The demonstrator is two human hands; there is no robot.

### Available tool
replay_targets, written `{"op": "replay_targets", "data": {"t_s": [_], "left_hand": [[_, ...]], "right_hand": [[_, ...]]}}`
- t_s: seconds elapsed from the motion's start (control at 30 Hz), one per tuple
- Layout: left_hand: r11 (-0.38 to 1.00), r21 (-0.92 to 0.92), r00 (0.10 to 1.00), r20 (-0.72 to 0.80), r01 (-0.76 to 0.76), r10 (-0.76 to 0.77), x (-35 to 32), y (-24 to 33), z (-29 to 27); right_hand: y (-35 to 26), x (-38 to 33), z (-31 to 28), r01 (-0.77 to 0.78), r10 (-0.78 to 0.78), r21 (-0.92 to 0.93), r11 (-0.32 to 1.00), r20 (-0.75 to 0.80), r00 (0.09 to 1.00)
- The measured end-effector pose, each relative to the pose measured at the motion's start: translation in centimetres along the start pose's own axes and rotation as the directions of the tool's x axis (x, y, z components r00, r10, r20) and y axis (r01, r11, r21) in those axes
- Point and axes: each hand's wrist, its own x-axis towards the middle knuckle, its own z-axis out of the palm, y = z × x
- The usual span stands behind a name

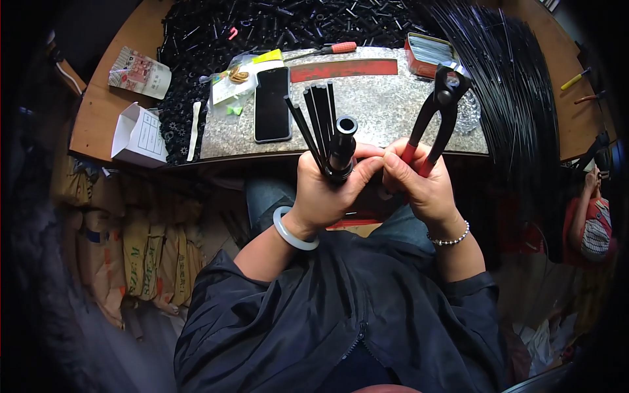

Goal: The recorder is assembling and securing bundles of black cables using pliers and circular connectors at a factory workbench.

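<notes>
Black tube (342, 147) and thin rods (314, 114) clenched in left hand (324, 190); right hand (419, 183) closed on red-handled pincers (438, 111).

Grey speckled counter (386, 111) carries a black phone (272, 105) lying flat, a red-handled screwdriver (327, 50), a red strip (344, 69) and a red tin (426, 54). Heap of small black parts (216, 33) behind. White open box (139, 134) at left edge. Bundle of long black rods (517, 98) at right.
</notes>
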Motion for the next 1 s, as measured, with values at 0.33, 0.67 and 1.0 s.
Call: {"op": "replay_targets", "data": {"t_s": [0.33,0.67,1.0], "left_hand": [[0.996,0.045,0.992,-0.099,0.082,-0.077,-0.4,-0.6,-1.2],[0.995,-0.059,0.997,-0.023,0.078,-0.080,-0.6,-1.3,-0.6],[1.000,-0.002,1.000,0.007,0.031,-0.031,-0.6,-0.9,-0.8]], "right_hand": [[-1.4,-3.3,-1.2,-0.133,0.163,-0.160,0.978,0.195,0.967],[-3.3,-5.1,-2.4,-0.384,0.495,-0.345,0.857,0.342,0.799],[-4.3,-4.3,-2.2,-0.301,0.478,-0.447,0.843,0.361,0.801]]}}
